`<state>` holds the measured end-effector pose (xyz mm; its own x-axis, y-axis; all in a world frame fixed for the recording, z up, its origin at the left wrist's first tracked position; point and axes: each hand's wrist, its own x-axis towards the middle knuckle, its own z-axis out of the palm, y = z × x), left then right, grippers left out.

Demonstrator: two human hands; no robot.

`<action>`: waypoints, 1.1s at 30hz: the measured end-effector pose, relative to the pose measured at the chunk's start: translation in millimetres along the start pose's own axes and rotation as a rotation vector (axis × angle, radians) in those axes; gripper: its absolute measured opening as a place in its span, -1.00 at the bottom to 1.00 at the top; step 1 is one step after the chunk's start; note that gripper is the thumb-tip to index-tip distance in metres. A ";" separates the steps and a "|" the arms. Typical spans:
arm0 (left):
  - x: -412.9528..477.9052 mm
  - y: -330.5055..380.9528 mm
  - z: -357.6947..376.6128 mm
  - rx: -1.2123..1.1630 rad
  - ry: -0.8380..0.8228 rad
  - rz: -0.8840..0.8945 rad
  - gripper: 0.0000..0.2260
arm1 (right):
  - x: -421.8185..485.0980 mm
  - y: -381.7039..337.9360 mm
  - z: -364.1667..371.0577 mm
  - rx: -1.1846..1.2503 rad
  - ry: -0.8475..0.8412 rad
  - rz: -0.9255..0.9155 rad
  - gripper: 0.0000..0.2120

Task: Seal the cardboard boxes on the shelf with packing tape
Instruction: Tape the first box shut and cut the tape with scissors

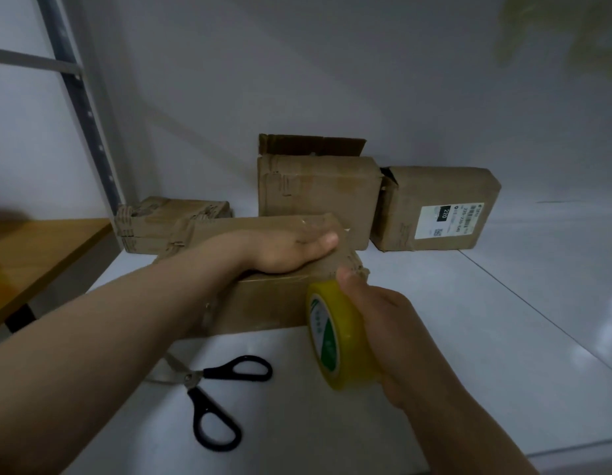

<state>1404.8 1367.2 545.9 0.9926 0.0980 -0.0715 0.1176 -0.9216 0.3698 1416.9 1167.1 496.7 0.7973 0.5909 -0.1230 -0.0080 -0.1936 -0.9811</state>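
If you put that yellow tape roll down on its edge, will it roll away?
Probably: the tape roll is round and the shelf looks smooth. Laid flat it would likely stay. It seems stiff, not squashed in the right hand.

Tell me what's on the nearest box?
The left hand lies flat on the nearest box, hiding the top beneath it. The right hand holds the tape roll beside it.

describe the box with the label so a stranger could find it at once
On the white shelf, look to the boxes standing against the back wall. The one wanted is the rightmost box, right beside the open-flap box. It alone carries a white label with a black patch reading 220.
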 end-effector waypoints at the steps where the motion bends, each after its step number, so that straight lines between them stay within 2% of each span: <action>1: -4.1 -0.3 -4.6 -0.028 -0.051 -0.005 -0.36 | 0.6 0.9 0.0 -0.006 -0.007 0.005 -0.60; 5: -14.7 5.7 -21.4 0.162 -0.259 -0.020 -0.03 | 1.9 2.4 -0.5 -0.019 0.008 0.008 -0.65; 7: -21.8 0.7 -26.0 0.174 -0.269 -0.065 0.08 | 0.1 2.3 0.1 -0.037 0.003 0.009 -0.63; 11: -41.4 -25.0 -28.3 0.310 -0.280 -0.269 0.18 | -0.6 5.3 -2.9 -0.022 -0.007 0.012 -0.34; 15: -51.8 -29.0 -22.4 0.221 -0.231 -0.308 0.00 | -7.2 4.6 -3.4 0.133 -0.099 -0.036 -0.50; 17: -52.8 -24.3 -32.7 0.122 -0.208 -0.323 -0.10 | -9.0 5.2 -0.8 0.182 -0.140 -0.163 -0.48; 20: -60.1 -13.3 -57.5 -0.034 -0.239 -0.296 -0.30 | -14.9 -10.3 -0.2 0.266 -0.114 -0.376 -0.70; 22: -67.9 -7.8 -74.2 -0.159 -0.221 -0.250 -0.46 | -18.3 -33.1 -1.8 0.349 -0.135 -0.493 -0.75; 25: -80.6 -4.3 -98.8 -0.423 -0.270 -0.283 -0.50 | -20.6 -75.5 -3.1 0.419 -0.162 -0.612 -0.78; 27: -85.9 0.3 -110.2 -0.405 -0.293 -0.309 -0.49 | -19.0 -98.2 0.1 0.377 -0.144 -0.605 -0.72; 28: -86.4 5.8 -114.1 -0.347 -0.262 -0.304 -0.55 | -16.5 -106.8 2.3 0.355 -0.128 -0.592 -0.70; 30: -87.6 20.6 -115.4 -0.158 -0.104 -0.274 -0.69 | -10.1 -119.1 5.9 0.336 -0.103 -0.568 -0.68; 31: -88.3 27.1 -114.1 -0.107 -0.048 -0.231 -0.64 | -6.9 -123.2 6.6 0.337 -0.094 -0.559 -0.66; 33: -88.9 37.0 -107.9 -0.114 -0.090 -0.160 -0.29 | -0.7 -128.7 6.3 0.334 -0.082 -0.540 -0.62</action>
<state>1324.1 1365.0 665.9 0.9549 0.2014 -0.2183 0.2815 -0.8481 0.4489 1413.6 1196.5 622.2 0.6928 0.5977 0.4034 0.1834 0.3950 -0.9002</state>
